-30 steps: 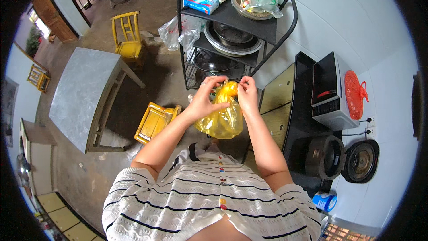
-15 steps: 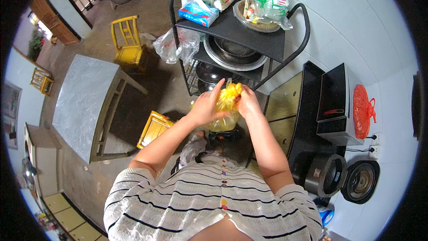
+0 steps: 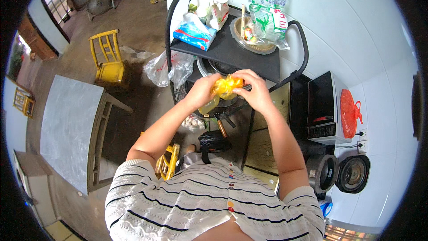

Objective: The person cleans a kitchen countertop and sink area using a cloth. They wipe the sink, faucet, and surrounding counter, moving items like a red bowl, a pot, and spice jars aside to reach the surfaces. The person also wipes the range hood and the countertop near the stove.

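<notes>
Both my hands are raised in front of the dark metal rack, with a crumpled translucent yellow plastic bag (image 3: 226,86) between them. My left hand (image 3: 201,91) is closed around the bag's left side, and a paler part of it hangs below that hand. My right hand (image 3: 256,90) pinches the bunched, brighter right end between thumb and fingers. What the bag contains, if anything, I cannot make out.
The rack's top shelf (image 3: 223,53) bears a blue tissue box (image 3: 192,35) and a round woven tray (image 3: 262,48). A black bag (image 3: 215,141) and a bamboo stool (image 3: 168,163) are below. A microwave (image 3: 322,102) stands right; a grey-topped table (image 3: 69,129) left.
My hands have shifted up a little, and the left has gone from spread fingers to a closed grip on the yellow bag. The view has tilted, showing more of the floor below.
</notes>
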Available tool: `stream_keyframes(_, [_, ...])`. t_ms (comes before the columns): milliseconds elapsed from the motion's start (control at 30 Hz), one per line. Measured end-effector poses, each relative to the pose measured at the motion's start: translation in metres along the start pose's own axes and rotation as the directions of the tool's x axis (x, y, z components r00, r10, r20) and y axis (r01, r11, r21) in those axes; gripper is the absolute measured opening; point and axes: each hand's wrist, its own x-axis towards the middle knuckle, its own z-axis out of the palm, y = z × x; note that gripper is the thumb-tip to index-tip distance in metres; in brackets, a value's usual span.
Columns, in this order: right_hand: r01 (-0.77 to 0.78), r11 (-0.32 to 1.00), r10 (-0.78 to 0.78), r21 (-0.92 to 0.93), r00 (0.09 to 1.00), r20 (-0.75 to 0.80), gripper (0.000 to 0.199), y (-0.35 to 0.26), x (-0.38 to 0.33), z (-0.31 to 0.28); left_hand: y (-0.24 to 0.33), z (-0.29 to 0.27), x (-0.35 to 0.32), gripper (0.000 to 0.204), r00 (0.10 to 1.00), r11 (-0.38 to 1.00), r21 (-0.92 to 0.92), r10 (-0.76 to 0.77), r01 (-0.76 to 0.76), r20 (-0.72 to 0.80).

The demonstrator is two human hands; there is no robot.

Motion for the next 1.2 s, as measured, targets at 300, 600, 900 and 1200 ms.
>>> stream_keyframes(300, [-0.101,0.993,0.102,0.057,0.995,-0.01,0.051,0.006,0.114,-0.04,0.024,-0.031,0.052,0.102,0.963,0.995,0.097,0.01,0.016,-0.269])
stream_keyframes(600, [-0.334,0.88,0.329,0.337,0.941,0.071,0.044,-0.015,0.133,-0.033,0.032,-0.039,0.088,0.065,0.913,0.998,0.065,0.029,-0.003,-0.408])
stream_keyframes(900, [-0.404,0.601,0.408,0.69,0.897,0.17,0.05,-0.008,0.117,-0.055,0.039,-0.032,0.094,0.039,0.78,0.956,0.259,0.268,-0.14,-0.565])
stream_keyframes(1200, [-0.46,0.662,0.565,0.592,0.825,0.009,0.03,0.036,0.158,-0.048,0.023,-0.021,0.069,0.063,0.917,0.991,0.082,-0.067,0.108,-0.392])
